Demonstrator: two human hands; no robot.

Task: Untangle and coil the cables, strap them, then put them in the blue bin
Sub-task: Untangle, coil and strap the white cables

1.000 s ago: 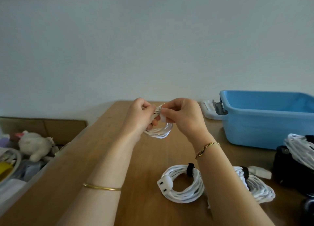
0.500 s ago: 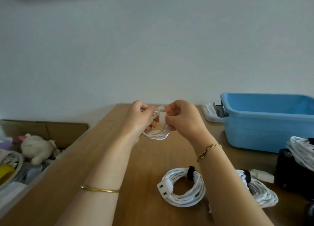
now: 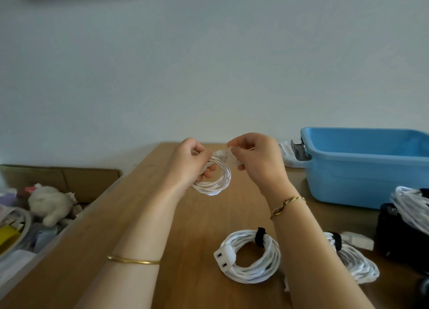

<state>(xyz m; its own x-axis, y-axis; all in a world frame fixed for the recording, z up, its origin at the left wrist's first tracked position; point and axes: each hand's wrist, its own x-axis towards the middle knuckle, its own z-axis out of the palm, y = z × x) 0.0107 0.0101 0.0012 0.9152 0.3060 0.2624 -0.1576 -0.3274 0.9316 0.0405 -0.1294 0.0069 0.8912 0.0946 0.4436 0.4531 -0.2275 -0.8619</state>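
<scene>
My left hand (image 3: 192,164) grips a small coil of thin white cable (image 3: 216,181) and holds it above the wooden table (image 3: 162,216). My right hand (image 3: 257,160) pinches a white strap (image 3: 228,149) at the coil's top. Two larger white cable coils lie on the table nearer me, each bound with a black strap: one with a white plug (image 3: 250,255) and one partly hidden behind my right forearm (image 3: 357,260). The blue bin (image 3: 362,164) stands at the right rear of the table; its inside is not fully visible.
A white lid with a grey latch (image 3: 292,153) lies left of the bin. More white cable (image 3: 411,206) rests on a black object (image 3: 399,239) at the right edge. Left of the table, a cardboard box (image 3: 69,178) holds a plush toy (image 3: 50,203) and clutter.
My hands have drawn slightly apart. The right hand has lifted the white strap up from the coil, which now hangs more open from my left hand.
</scene>
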